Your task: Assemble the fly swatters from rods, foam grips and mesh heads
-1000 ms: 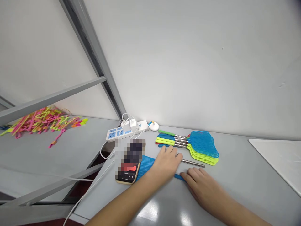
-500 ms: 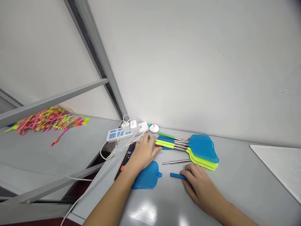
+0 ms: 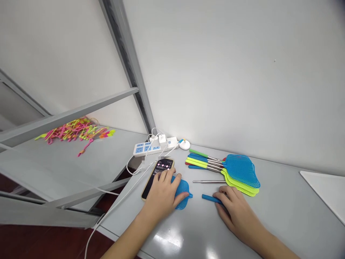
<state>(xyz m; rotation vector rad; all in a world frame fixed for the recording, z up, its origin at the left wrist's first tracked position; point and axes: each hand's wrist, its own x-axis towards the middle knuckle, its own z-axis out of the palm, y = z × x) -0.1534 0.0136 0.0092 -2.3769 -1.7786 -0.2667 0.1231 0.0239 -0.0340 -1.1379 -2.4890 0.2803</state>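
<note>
My left hand [image 3: 163, 192] lies over a blue fly swatter head [image 3: 182, 194], its fingers spread and partly covering the mesh. Beside those fingertips is a phone [image 3: 152, 176] with its screen lit. My right hand [image 3: 233, 208] has its fingers closed around one end of a blue handle grip [image 3: 210, 198] on the table; the palm side is hidden. Between the hands and the pile lies a bare metal rod [image 3: 208, 181]. A stack of fly swatters [image 3: 240, 169] with blue and lime heads rests behind, its coloured handles pointing left.
A white power strip [image 3: 138, 150] with plugs and cables stands against the wall, next to a round white object [image 3: 184, 145]. Grey frame bars [image 3: 81, 109] cross the left side, beyond which small colourful strips [image 3: 78, 129] are heaped. At far right lies a white sheet-like panel [image 3: 326, 189].
My left hand has come back from beside the power strip and phone onto the blue swatter head. The phone's screen shows a different display. My right hand stays at the blue grip.
</note>
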